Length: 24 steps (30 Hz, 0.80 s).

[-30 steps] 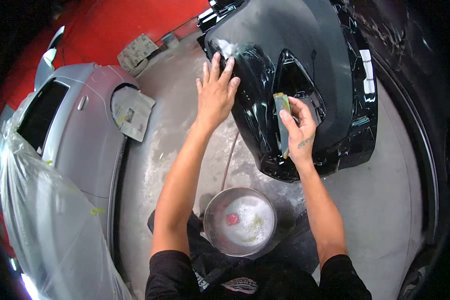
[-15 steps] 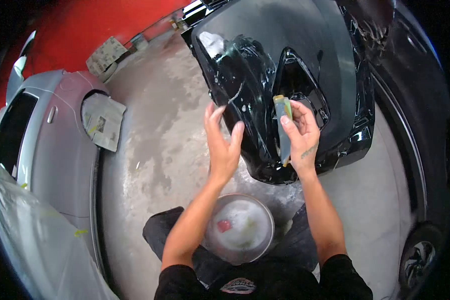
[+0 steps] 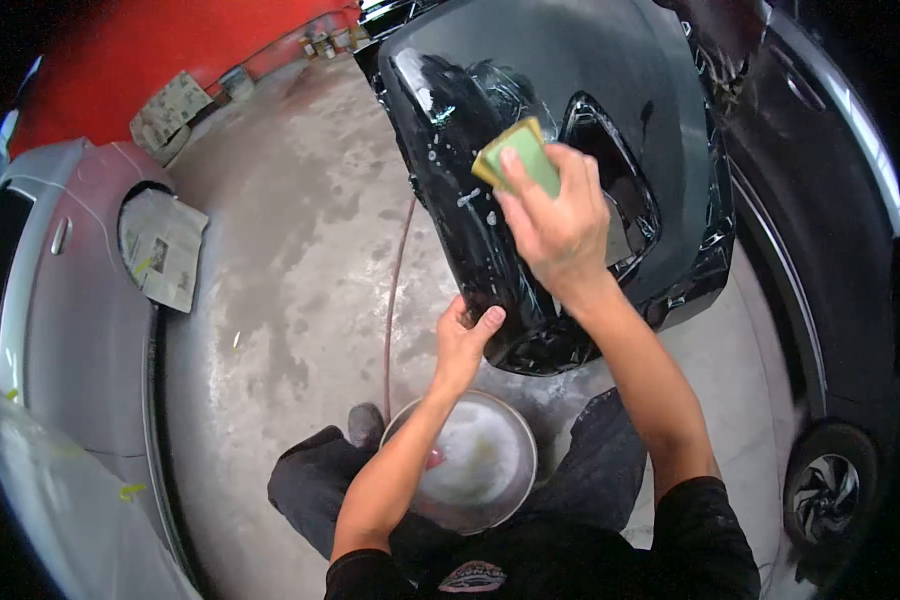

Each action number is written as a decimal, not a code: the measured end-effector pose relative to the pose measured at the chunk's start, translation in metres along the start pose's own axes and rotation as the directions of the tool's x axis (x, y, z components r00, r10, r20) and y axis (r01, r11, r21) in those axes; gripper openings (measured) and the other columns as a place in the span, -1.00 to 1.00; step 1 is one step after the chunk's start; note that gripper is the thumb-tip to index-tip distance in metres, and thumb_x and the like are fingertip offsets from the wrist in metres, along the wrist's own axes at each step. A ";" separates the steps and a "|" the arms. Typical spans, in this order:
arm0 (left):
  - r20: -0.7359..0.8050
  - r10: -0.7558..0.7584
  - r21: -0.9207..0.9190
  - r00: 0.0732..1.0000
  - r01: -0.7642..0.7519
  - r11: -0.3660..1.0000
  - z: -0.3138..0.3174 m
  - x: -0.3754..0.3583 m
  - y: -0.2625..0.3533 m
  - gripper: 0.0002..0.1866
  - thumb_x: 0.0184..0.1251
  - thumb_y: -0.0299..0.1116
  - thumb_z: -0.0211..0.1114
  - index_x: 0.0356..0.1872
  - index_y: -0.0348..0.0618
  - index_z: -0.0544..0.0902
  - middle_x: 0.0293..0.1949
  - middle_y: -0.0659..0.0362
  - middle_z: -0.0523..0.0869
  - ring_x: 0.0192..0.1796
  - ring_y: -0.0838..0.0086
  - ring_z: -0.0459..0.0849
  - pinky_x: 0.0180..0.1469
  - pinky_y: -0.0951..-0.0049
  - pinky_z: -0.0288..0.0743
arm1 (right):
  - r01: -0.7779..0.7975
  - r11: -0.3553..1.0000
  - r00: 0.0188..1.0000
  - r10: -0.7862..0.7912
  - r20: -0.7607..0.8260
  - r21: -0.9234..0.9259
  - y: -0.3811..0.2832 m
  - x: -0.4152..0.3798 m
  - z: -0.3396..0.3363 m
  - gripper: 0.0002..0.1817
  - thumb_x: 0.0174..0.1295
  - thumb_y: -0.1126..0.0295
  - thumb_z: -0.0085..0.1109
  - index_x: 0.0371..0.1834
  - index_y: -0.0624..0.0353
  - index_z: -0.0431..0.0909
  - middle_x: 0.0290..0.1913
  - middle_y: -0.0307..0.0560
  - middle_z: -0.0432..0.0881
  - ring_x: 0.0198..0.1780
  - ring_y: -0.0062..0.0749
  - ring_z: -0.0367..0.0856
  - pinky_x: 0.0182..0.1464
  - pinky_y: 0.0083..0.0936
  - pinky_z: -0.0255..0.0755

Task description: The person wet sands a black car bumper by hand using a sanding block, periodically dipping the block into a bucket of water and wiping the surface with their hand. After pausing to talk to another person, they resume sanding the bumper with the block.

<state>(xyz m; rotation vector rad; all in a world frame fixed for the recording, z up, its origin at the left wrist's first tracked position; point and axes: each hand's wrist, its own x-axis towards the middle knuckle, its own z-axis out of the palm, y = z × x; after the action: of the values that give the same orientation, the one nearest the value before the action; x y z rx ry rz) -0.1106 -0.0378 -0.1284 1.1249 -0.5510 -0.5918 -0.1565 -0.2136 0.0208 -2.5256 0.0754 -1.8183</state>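
A large black bumper, wet and streaked with suds, fills the upper middle of the view. My right hand grips a green and yellow sanding pad over the bumper, left of its triangular opening; whether the pad touches the surface I cannot tell. At the bumper's lower left edge, my left hand holds on with its thumb on top and its fingers curled at the side. A round basin of sudsy water sits between my legs, with something red in it, partly behind my left forearm.
To the left stands a grey car with newspaper over its wheel opening and plastic sheeting. A dark car is close on the right. A hose crosses the concrete floor.
My left hand has come down onto the bumper's edge. My right hand has moved up and left with the pad, now turned green side up. The view has shifted slightly.
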 end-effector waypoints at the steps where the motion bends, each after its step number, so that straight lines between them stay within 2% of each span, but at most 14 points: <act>1: -0.011 -0.003 0.016 1.000 0.004 1.000 0.001 -0.001 0.002 -0.47 0.51 -0.13 0.62 0.24 -0.33 0.70 0.10 0.15 0.86 0.10 0.51 0.78 0.27 0.40 0.62 | 0.002 0.999 1.000 -0.003 0.005 0.032 -0.003 -0.004 -0.002 -0.46 0.17 0.43 0.55 0.29 0.03 0.75 0.10 0.15 0.61 0.06 0.09 0.61 0.05 -0.04 0.54; 2: -0.026 -0.003 0.033 1.000 0.004 0.999 0.002 0.000 0.003 -0.49 0.51 -0.14 0.63 0.21 -0.33 0.71 0.08 0.15 0.87 0.07 0.52 0.78 0.26 0.40 0.63 | 0.010 1.000 1.000 -0.010 0.007 0.026 0.004 0.002 0.002 -0.46 0.17 0.43 0.55 0.29 0.03 0.75 0.10 0.15 0.61 0.06 0.09 0.61 0.05 -0.04 0.54; 4: -0.031 0.017 0.023 0.999 -0.016 1.000 0.003 -0.002 0.001 -0.50 0.51 -0.14 0.63 0.21 -0.33 0.72 0.07 0.16 0.87 0.06 0.52 0.78 0.25 0.41 0.63 | 0.151 0.988 0.988 -0.152 -0.028 -0.022 0.024 0.024 0.017 -0.49 0.21 0.41 0.53 0.27 0.05 0.75 0.03 0.13 0.59 0.03 0.08 0.59 0.02 -0.06 0.52; 6: -0.038 0.040 0.015 0.998 -0.039 0.999 0.004 -0.005 0.003 -0.51 0.51 -0.15 0.63 0.20 -0.32 0.72 0.06 0.16 0.87 0.06 0.52 0.78 0.24 0.41 0.63 | 0.094 0.995 0.995 -0.094 -0.038 -0.024 0.027 0.057 0.025 -0.56 0.23 0.40 0.50 0.20 0.08 0.76 -0.05 0.15 0.55 -0.01 0.11 0.56 0.00 -0.06 0.51; 8: -0.003 -0.006 0.030 1.000 0.006 1.000 0.005 -0.005 0.009 -0.49 0.56 -0.14 0.57 0.30 -0.29 0.69 0.17 0.16 0.85 0.16 0.49 0.75 0.31 0.38 0.59 | 0.073 0.997 0.997 -0.073 -0.035 -0.016 0.021 0.046 0.021 -0.54 0.21 0.43 0.50 0.22 0.07 0.76 -0.05 0.14 0.55 -0.01 0.11 0.56 0.00 -0.06 0.51; 11: 0.017 -0.012 -0.032 1.000 0.013 0.999 0.004 -0.003 0.006 -0.51 0.54 -0.16 0.59 0.27 -0.30 0.71 0.14 0.15 0.86 0.12 0.48 0.77 0.28 0.36 0.61 | 0.034 0.995 0.999 -0.036 0.019 0.092 0.004 0.011 0.005 -0.43 0.17 0.47 0.52 0.32 0.00 0.74 -0.06 0.11 0.55 -0.02 0.11 0.55 0.00 -0.06 0.51; 12: 0.012 -0.014 -0.040 1.000 0.015 0.999 0.004 -0.003 0.004 -0.51 0.54 -0.16 0.59 0.27 -0.30 0.71 0.14 0.15 0.86 0.12 0.48 0.77 0.28 0.36 0.61 | 0.038 0.995 0.999 -0.041 0.028 0.093 0.008 0.016 0.009 -0.43 0.17 0.47 0.52 0.32 0.00 0.74 -0.06 0.11 0.55 -0.02 0.11 0.55 0.00 -0.06 0.51; 14: -0.008 -0.014 -0.028 1.000 0.014 1.000 0.004 -0.005 0.001 -0.54 0.53 -0.20 0.60 0.24 -0.30 0.72 0.13 0.15 0.86 0.12 0.47 0.78 0.27 0.35 0.62 | 0.161 0.987 0.987 -0.161 0.001 0.009 0.024 0.042 0.018 -0.45 0.16 0.46 0.53 0.30 0.00 0.77 -0.07 0.12 0.55 -0.03 0.09 0.56 -0.01 -0.08 0.52; 16: -0.019 -0.008 -0.018 1.000 0.008 1.000 0.004 -0.008 -0.002 -0.54 0.52 -0.19 0.61 0.21 -0.32 0.72 0.08 0.16 0.87 0.08 0.50 0.78 0.24 0.38 0.63 | 0.122 0.992 0.992 -0.122 -0.010 -0.020 0.024 0.051 0.022 -0.46 0.14 0.46 0.54 0.27 0.00 0.79 -0.07 0.10 0.55 -0.03 0.08 0.57 -0.02 -0.09 0.53; 20: -0.036 -0.007 -0.030 0.999 0.006 1.000 0.006 -0.004 0.003 -0.57 0.51 -0.20 0.62 0.16 -0.33 0.73 0.03 0.17 0.87 0.01 0.53 0.77 0.18 0.41 0.63 | 0.078 0.993 0.997 -0.078 -0.005 0.091 0.011 0.022 0.014 -0.40 0.11 0.47 0.54 0.31 -0.01 0.76 -0.07 0.08 0.56 -0.03 0.09 0.57 -0.02 -0.08 0.53; 22: -0.049 0.001 -0.024 0.999 -0.002 1.000 0.008 -0.006 0.003 -0.58 0.51 -0.21 0.62 0.14 -0.32 0.74 0.02 0.18 0.87 0.01 0.53 0.76 0.18 0.41 0.63 | 0.166 0.984 0.986 -0.166 -0.009 0.057 0.021 0.033 0.016 -0.43 0.12 0.46 0.54 0.28 0.01 0.76 -0.08 0.09 0.55 -0.04 0.09 0.56 -0.03 -0.08 0.52; 24: -0.057 0.007 -0.019 0.998 -0.008 1.000 0.009 -0.010 0.003 -0.59 0.51 -0.22 0.62 0.13 -0.32 0.74 0.02 0.18 0.86 0.01 0.54 0.76 0.17 0.41 0.63 | 0.109 0.994 0.993 -0.109 -0.045 0.012 0.028 0.059 0.028 -0.49 0.16 0.43 0.50 0.25 0.02 0.76 -0.09 0.12 0.54 -0.05 0.12 0.54 -0.04 -0.05 0.48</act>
<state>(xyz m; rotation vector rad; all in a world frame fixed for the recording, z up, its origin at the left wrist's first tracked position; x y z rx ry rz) -0.1231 -0.0361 -0.1243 1.1176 -0.4993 -0.5561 -0.1121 -0.2449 0.0663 -2.5270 -0.0759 -1.9062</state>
